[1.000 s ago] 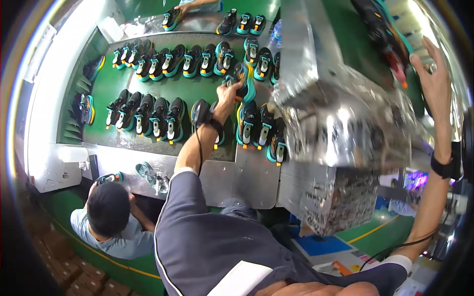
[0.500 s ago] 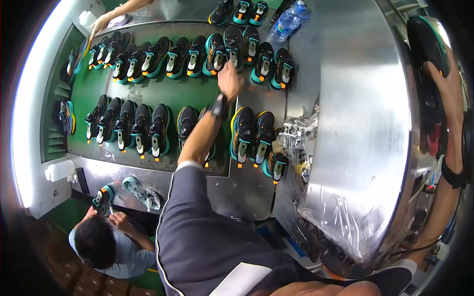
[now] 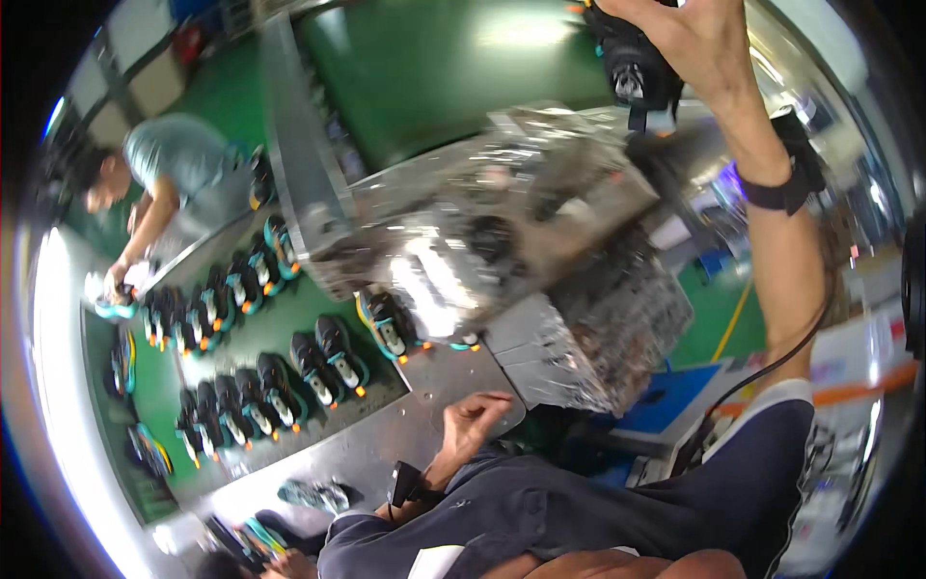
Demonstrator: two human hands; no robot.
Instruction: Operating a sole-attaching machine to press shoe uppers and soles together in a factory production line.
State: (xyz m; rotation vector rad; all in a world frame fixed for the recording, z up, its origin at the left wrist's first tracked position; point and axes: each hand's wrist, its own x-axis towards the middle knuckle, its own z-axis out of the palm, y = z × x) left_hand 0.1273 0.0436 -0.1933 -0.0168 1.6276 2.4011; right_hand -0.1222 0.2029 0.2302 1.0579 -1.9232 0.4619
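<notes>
My right hand [image 3: 709, 48] is raised at the upper right, its fingers wrapped round a black shoe [image 3: 632, 72] with orange and teal details; part of the shoe is hidden by the hand or cut off by the view's top edge. Low over the edge of the metal bench [image 3: 405, 425], my left hand [image 3: 473, 425] has its fingers curled together, with nothing visible in them. Nearest to it, two black shoes [image 3: 338, 357] stand on the green surface, and another black shoe [image 3: 388, 328] stands beside the metal machine [image 3: 434, 275].
Several black shoes [image 3: 231, 410] form two rows on the green surface. A green conveyor belt [image 3: 434, 77] runs beyond the machine. Crumpled clear plastic [image 3: 627, 328] hangs at the machine's side. One co-worker [image 3: 174, 164] bends at the far left; a co-worker's hand [image 3: 289, 565] shows at the bottom.
The view has turned right. My left hand has left the shoe it was touching in the far row and drawn back to the bench edge. My right hand still holds a shoe, now over the belt's side.
</notes>
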